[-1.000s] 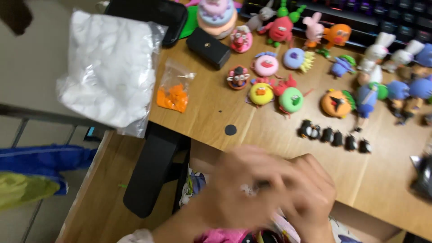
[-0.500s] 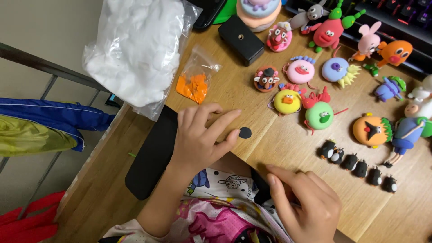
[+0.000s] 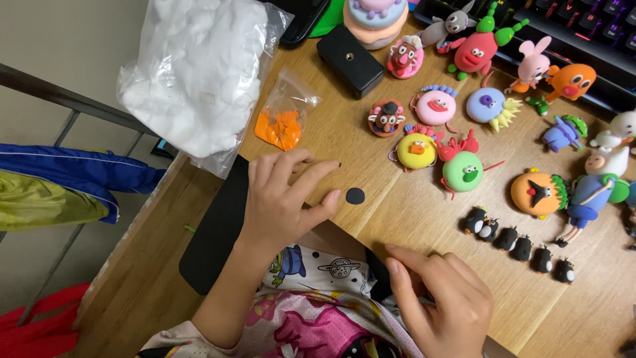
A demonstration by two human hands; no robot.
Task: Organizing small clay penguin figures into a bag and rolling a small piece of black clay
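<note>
On the wooden desk (image 3: 411,219), left hand (image 3: 281,199), grip open, touches black clay disc (image 3: 355,195); right hand (image 3: 444,301) loosely curled, empty.

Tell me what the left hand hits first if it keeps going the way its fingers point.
Probably the small black clay disc: the left hand lies flat on the table, fingers aimed right, thumb tip just short of it.

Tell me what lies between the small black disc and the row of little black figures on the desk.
In the head view, only bare wooden desk lies between the black disc and the row of black figures.
</note>
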